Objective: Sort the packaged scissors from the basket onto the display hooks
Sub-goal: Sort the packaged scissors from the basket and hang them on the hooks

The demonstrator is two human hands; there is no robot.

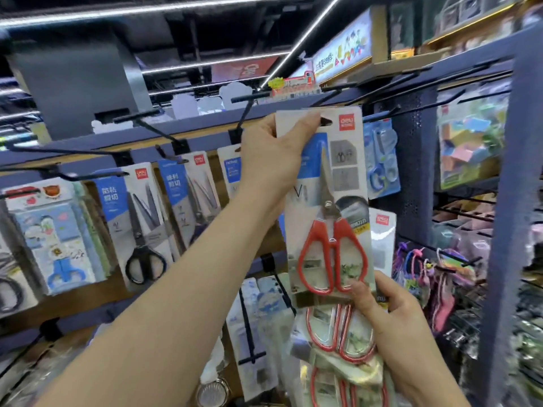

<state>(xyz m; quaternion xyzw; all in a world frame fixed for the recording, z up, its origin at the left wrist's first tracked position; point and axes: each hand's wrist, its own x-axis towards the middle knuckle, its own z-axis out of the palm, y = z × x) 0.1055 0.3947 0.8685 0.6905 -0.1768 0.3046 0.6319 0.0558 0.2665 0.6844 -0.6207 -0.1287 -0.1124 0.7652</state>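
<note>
The right hand (pixel 393 315) is gripping spare packs (pixel 342 340) below the red-handled scissors pack (pixel 326 207). The left hand (pixel 273 160) is pinching its top.

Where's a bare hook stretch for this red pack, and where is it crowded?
Bare: the front length of the black hook above the left hand, and the long prongs right of the red scissors pack, above the blue scissors pack. Crowded: the black scissors packs at left, and the trinkets beside the right hand.

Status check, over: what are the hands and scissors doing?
Left hand pinches red scissors pack at its top. Right hand holds its bottom and spare packs below. Pack not yet hooked. No blockage seen.
</note>
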